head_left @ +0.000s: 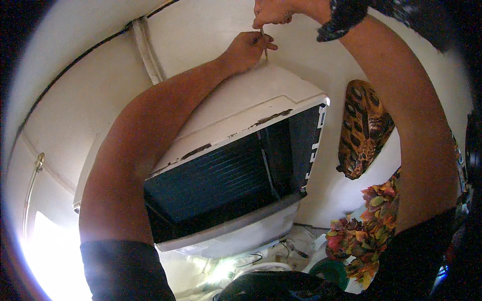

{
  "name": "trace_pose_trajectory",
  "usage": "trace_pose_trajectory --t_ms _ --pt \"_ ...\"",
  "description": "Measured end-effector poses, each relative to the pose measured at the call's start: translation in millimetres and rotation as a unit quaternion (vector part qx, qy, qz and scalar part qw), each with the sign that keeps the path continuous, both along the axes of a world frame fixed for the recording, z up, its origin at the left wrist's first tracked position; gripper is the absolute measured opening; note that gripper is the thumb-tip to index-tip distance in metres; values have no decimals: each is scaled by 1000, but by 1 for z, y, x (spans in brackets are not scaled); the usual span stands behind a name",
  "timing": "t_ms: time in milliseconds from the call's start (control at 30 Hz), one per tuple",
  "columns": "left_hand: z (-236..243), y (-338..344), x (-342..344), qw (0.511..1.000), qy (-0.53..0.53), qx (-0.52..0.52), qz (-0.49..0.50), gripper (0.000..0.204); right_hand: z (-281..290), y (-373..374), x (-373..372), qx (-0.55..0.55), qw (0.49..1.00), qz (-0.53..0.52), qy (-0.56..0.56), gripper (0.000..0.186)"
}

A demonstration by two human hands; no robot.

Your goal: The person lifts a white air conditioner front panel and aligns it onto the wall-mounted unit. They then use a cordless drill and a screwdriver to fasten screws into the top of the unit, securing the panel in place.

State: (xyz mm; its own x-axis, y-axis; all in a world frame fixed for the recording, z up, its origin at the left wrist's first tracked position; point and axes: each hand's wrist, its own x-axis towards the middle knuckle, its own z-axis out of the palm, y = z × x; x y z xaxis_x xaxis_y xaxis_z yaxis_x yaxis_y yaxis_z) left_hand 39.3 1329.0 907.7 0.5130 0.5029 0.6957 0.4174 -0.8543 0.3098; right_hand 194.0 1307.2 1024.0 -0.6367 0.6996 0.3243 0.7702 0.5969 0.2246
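A big off-white box-shaped appliance casing (251, 95) is in front of me, its paint chipped along the edge. Its open front shows a dark recess (216, 180) with a ribbed panel. Above its far top edge, my left hand (248, 50) has its fingers around a slim rod-like tool (265, 52). The lower end of that rod comes down to the casing's top. My right hand (276, 12) is closed at the rod's upper end, at the top of the view. Whatever handle lies inside that fist is hidden. Dark patterned cloth (344, 20) crosses my right wrist.
A brown spotted wall ornament (364, 130) hangs right of the casing. Below it are red and yellow artificial leaves (366, 226) and a green round object (329, 271). A brass-coloured rod (32, 185) stands at the left beside bright light. Wires (296, 246) lie under the casing.
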Motion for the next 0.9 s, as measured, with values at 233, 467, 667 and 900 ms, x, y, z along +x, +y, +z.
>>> trace_pose_trajectory --t_ms 233,467,667,900 --pt "16 -29 4 981 66 -14 181 34 3 1 0 7 1000 5 -11 50" --pt "12 -11 0 998 4 -12 54 32 11 19 8 16 997 51 -55 48" --pt "16 20 -8 994 90 13 62 31 0 49 15 117 983 110 -95 47" --pt "88 -40 -18 826 503 -102 234 32 -42 41 25 58 985 141 83 17"
